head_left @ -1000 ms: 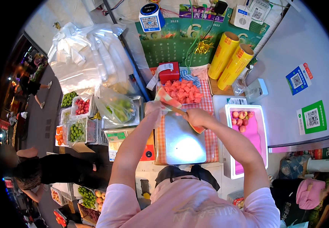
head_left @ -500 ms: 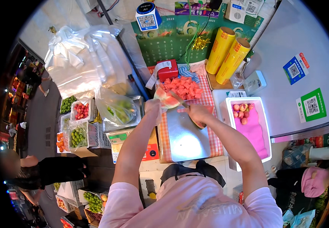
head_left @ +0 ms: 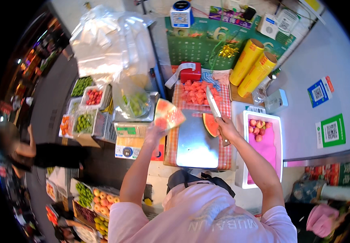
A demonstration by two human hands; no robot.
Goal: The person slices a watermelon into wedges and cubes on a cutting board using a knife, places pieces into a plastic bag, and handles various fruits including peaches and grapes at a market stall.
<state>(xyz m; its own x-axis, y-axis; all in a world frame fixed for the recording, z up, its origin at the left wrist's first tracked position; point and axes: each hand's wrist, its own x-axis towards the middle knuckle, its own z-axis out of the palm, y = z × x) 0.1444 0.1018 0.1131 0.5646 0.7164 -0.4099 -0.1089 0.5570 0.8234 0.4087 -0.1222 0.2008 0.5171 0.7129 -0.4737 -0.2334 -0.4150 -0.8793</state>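
Observation:
My left hand [head_left: 154, 133] is closed on a scraped-out watermelon rind [head_left: 170, 114], pale inside with pink patches, held to the left of the metal cutting board [head_left: 197, 148]. In my right hand [head_left: 228, 128] is a knife [head_left: 213, 102], its blade pointing away from me and slanting left, the tip near a heap of watermelon cubes [head_left: 197, 91]. Beneath that hand, a red watermelon wedge [head_left: 210, 124] lies at the board's right side. The cubes sit beyond the board, on a checked orange cloth [head_left: 226, 150].
To the right stands a white foam box [head_left: 244, 162] holding peaches and pink lining. Two yellow film rolls [head_left: 256, 75] rise at the back right, near a red label printer [head_left: 191, 72]. At left, a bag of green fruit [head_left: 135, 103] rests on a scale [head_left: 132, 128], beneath hanging plastic bags [head_left: 106, 44].
The rind has moved with my left hand away from the cubes, to the board's left. The knife has come off the rind and now points away from me. The whole view has shifted.

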